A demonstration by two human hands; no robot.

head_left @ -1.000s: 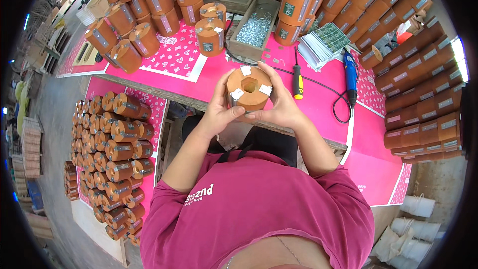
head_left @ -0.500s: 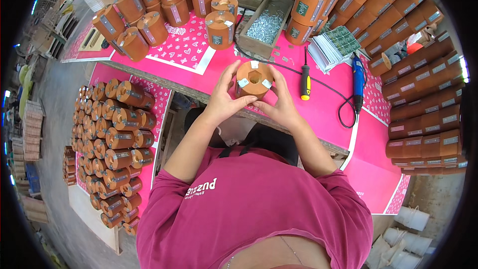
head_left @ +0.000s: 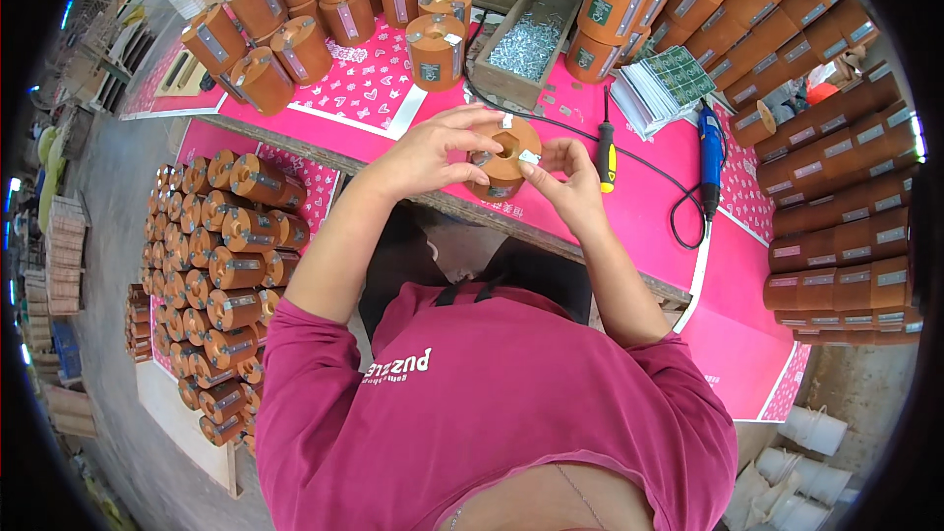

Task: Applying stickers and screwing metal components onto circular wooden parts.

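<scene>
1. Conceivably, the tall stacks of orange-brown cylinders (head_left: 610,20) could topple if a knock shook the pink-covered table (head_left: 629,226).
2. Between the hands, the handled cylinder (head_left: 503,175) stands upright near the table's front edge; uneven pressure on its top might tip it or slide it toward that edge.
3. Left hand (head_left: 433,150): arched over the cylinder's left part, thumb and forefinger parted at its top; I cannot tell whether they pinch anything. A careless drag there could turn the cylinder.
4. Right hand (head_left: 573,184): half curled, thumb at the white tag (head_left: 529,158) on the top's right side, not wrapped round the cylinder. A slipping thumb might skew that tag.
5. Half a second ago, both hands flanked the cylinder; now the left reaches over its top and the right's fingers have curled in.
6. Meanwhile, the cylinder has roughly kept its place.
</scene>
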